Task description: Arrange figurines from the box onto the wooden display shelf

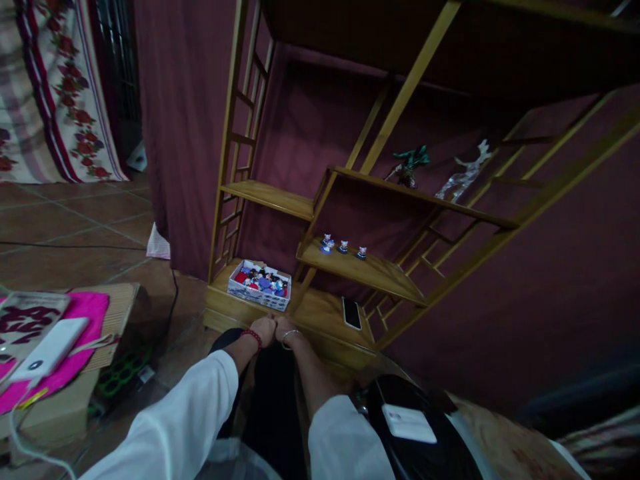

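My left hand (263, 329), with a red bead bracelet at the wrist, and my right hand (285, 328), with a pale bangle, meet above my lap. Both have their fingers curled closed, and anything inside them is hidden. Just beyond, a patterned open box (259, 297) full of small coloured figurines (264, 283) stands on the bottom level of a wooden shelf unit (270, 198). Several small white and blue figurines (343, 247) stand on the shelf up and to the right. A phone (351, 313) lies on the bottom board, right of the box.
Higher up stand a green and brown ornament (411, 165) and a clear deer figure (467, 175). At left, a white power bank (53, 348) with a cable lies on a pink mat (95, 313) over a cardboard box (117, 320). A black seat-like object (420, 400) carries a white item (409, 423).
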The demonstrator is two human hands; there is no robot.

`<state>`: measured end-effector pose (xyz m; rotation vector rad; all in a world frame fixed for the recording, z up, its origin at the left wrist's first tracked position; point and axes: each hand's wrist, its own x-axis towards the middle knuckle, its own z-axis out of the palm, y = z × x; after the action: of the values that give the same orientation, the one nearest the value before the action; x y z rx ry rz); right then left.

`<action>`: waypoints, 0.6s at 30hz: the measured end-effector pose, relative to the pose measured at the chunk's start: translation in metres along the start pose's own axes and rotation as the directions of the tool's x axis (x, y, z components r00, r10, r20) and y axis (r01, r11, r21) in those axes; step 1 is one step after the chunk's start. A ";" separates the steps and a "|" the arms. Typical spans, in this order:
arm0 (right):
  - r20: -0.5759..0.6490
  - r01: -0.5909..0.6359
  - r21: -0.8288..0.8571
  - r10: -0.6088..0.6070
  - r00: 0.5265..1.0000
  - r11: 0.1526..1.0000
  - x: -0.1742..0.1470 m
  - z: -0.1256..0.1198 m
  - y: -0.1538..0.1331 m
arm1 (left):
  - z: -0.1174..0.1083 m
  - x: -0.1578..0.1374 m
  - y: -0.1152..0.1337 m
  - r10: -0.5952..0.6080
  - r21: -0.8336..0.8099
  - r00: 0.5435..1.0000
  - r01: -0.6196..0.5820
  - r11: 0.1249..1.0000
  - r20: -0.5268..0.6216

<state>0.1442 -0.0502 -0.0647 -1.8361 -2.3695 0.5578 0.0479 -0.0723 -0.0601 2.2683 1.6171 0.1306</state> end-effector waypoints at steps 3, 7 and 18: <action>0.005 0.022 0.044 -0.022 1.000 0.999 0.007 0.000 0.000 | 0.000 0.005 -0.004 -0.011 0.014 1.000 0.011 1.000 -0.003; -0.016 0.035 0.092 -0.034 0.999 0.995 0.023 -0.003 0.000 | -0.005 0.017 -0.013 -0.038 0.012 0.999 0.038 0.999 -0.013; -0.150 -0.056 0.111 0.072 0.986 0.992 0.084 -0.022 0.008 | -0.025 0.071 -0.043 -0.029 -0.032 0.984 0.023 0.999 -0.178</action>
<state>0.1353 0.0361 -0.0593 -1.8438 -2.1470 0.5170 0.0264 0.0114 -0.0605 2.2679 1.7201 0.3590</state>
